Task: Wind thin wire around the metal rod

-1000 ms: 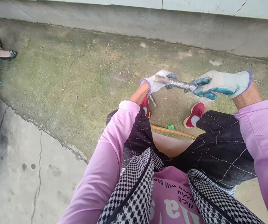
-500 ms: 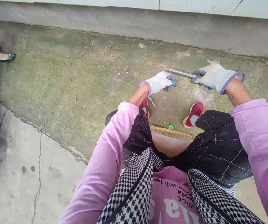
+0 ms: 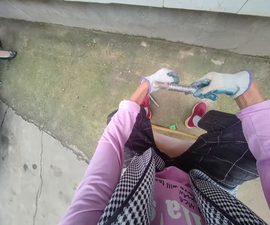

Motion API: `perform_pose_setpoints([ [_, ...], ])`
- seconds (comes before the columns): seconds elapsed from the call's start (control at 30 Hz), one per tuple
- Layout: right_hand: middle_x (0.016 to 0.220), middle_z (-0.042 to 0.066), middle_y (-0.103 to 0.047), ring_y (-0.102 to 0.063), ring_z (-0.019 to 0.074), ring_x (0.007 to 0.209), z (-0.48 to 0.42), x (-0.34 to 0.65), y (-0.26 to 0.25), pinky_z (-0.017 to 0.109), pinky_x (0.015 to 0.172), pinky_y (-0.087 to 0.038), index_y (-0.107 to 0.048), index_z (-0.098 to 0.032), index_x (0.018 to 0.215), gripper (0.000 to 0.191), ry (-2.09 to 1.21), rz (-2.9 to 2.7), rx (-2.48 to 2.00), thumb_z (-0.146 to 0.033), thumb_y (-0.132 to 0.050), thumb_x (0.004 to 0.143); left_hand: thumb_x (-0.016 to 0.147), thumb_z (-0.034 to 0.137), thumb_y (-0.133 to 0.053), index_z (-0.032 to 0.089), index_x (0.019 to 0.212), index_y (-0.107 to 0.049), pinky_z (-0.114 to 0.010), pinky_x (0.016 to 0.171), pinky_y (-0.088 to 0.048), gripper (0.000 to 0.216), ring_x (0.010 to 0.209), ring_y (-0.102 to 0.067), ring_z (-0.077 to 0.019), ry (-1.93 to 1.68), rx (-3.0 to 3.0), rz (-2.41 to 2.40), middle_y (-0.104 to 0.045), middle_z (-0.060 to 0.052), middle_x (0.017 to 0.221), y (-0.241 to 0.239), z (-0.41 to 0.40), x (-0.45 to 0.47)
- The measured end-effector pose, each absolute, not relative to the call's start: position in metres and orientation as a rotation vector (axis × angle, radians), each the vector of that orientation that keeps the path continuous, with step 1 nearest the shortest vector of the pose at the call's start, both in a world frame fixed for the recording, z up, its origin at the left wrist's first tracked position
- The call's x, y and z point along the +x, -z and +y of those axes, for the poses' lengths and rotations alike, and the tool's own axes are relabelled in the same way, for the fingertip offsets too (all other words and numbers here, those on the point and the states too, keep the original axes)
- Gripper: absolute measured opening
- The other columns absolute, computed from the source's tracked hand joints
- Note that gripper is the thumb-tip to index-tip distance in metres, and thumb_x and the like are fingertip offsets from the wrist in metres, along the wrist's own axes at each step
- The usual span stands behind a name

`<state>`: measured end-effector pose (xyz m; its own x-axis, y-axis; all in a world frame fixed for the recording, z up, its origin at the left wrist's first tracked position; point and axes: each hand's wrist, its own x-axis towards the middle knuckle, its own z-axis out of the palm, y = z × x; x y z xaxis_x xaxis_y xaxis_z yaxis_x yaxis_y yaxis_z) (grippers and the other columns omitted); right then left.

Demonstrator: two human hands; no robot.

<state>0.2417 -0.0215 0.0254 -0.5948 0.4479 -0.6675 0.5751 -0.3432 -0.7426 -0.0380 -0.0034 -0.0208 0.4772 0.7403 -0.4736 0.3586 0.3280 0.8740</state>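
Observation:
My right hand (image 3: 221, 83), in a white glove with a teal palm, is closed on one end of a grey threaded metal rod (image 3: 179, 87). The rod lies almost level and points left, and its free end rests over my left hand (image 3: 159, 80). That gloved hand is curled into a fist above my left red shoe (image 3: 146, 105). A short metal pin (image 3: 154, 101) sticks out below the fist, slanting down toward the ground. Both hands are out in front of my knees, above mossy concrete.
My right red shoe (image 3: 196, 114) stands on the ground. A small green scrap (image 3: 172, 127) lies by a curved tan rim (image 3: 177, 132) between my legs. Another person's foot in a black shoe (image 3: 3, 55) is at far left. A concrete curb (image 3: 135, 25) runs along the top.
My right hand has brought the rod down from its raised position half a second ago, so its end is back over my left fist. The left hand stays in place.

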Motion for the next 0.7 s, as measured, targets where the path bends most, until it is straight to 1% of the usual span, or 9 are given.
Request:
perform_pose_setpoints([
  [0.1,0.068,-0.002,-0.064,-0.046,0.0116,0.051,-0.022,0.237,-0.015,0.026,0.045,-0.040,-0.083,-0.020,0.100,0.024,1.749,1.791,1.415,-0.035,-0.095,0.086,0.099,0.007,-0.075,0.019,0.077,-0.079,-0.031,0.075,-0.049,0.026,0.076,-0.056,-0.0162,-0.346,1.343,1.125,-0.070,-0.004,0.067,0.023,-0.002,-0.043],
  [0.17,0.061,-0.002,-0.059,-0.048,0.0145,0.050,-0.020,0.233,-0.007,0.029,0.048,-0.039,-0.080,-0.021,0.091,0.011,1.460,1.808,1.547,-0.028,-0.089,0.090,0.097,0.006,-0.076,0.020,0.074,-0.077,-0.031,0.072,-0.048,0.027,0.072,-0.054,-0.0151,-0.328,1.357,1.134,-0.068,-0.003,0.064,0.022,-0.005,-0.042],
  [0.27,0.055,0.001,-0.056,-0.054,0.0207,0.054,-0.013,0.227,-0.003,0.035,0.057,-0.039,-0.078,-0.023,0.084,0.013,1.080,1.846,1.718,-0.024,-0.089,0.091,0.093,-0.002,-0.072,0.018,0.073,-0.075,-0.030,0.071,-0.046,0.028,0.065,-0.051,-0.0125,-0.278,1.329,1.164,-0.065,0.001,0.060,0.019,-0.013,-0.034],
  [0.33,0.055,0.002,-0.055,-0.055,0.0222,0.058,-0.009,0.225,-0.008,0.036,0.060,-0.038,-0.077,-0.023,0.086,0.015,0.963,1.891,1.822,-0.022,-0.091,0.091,0.094,-0.005,-0.067,0.017,0.078,-0.075,-0.029,0.072,-0.048,0.029,0.063,-0.053,-0.0118,-0.283,1.268,1.170,-0.064,0.002,0.061,0.016,-0.017,-0.029],
  [0.4,0.057,0.001,-0.055,-0.053,0.0206,0.058,-0.007,0.223,-0.016,0.036,0.061,-0.037,-0.074,-0.023,0.088,0.016,0.926,1.931,1.893,-0.022,-0.088,0.095,0.095,-0.007,-0.062,0.016,0.083,-0.076,-0.028,0.073,-0.051,0.029,0.064,-0.058,-0.0118,-0.312,1.210,1.155,-0.066,0.002,0.064,0.014,-0.019,-0.026],
  [0.47,0.061,-0.001,-0.057,-0.053,0.0186,0.057,-0.007,0.221,-0.024,0.034,0.058,-0.039,-0.071,-0.023,0.090,0.016,0.950,1.947,1.932,-0.024,-0.083,0.101,0.095,-0.007,-0.061,0.015,0.088,-0.076,-0.026,0.075,-0.053,0.028,0.065,-0.061,-0.0117,-0.320,1.173,1.134,-0.068,0.001,0.067,0.012,-0.020,-0.026],
  [0.53,0.065,-0.001,-0.060,-0.054,0.0166,0.056,-0.011,0.220,-0.030,0.031,0.055,-0.042,-0.072,-0.022,0.094,0.012,1.086,1.941,2.030,-0.022,-0.080,0.103,0.095,-0.005,-0.061,0.015,0.090,-0.076,-0.026,0.076,-0.055,0.026,0.066,-0.063,-0.0118,-0.307,1.150,1.116,-0.070,0.001,0.068,0.010,-0.020,-0.028],
  [0.63,0.071,-0.002,-0.060,-0.050,0.0119,0.055,-0.017,0.222,-0.035,0.027,0.049,-0.043,-0.077,-0.018,0.101,0.005,1.553,1.910,2.222,-0.014,-0.079,0.100,0.098,-0.002,-0.065,0.014,0.092,-0.076,-0.028,0.080,-0.055,0.020,0.069,-0.063,-0.0128,-0.289,1.134,1.093,-0.072,-0.002,0.071,0.009,-0.019,-0.031],
  [0.7,0.072,-0.002,-0.058,-0.047,0.0093,0.054,-0.020,0.225,-0.037,0.024,0.045,-0.040,-0.079,-0.015,0.106,0.009,1.923,1.882,2.189,-0.012,-0.080,0.097,0.100,0.001,-0.070,0.013,0.091,-0.076,-0.031,0.082,-0.055,0.016,0.074,-0.062,-0.0142,-0.289,1.133,1.086,-0.072,-0.004,0.070,0.011,-0.018,-0.031],
])
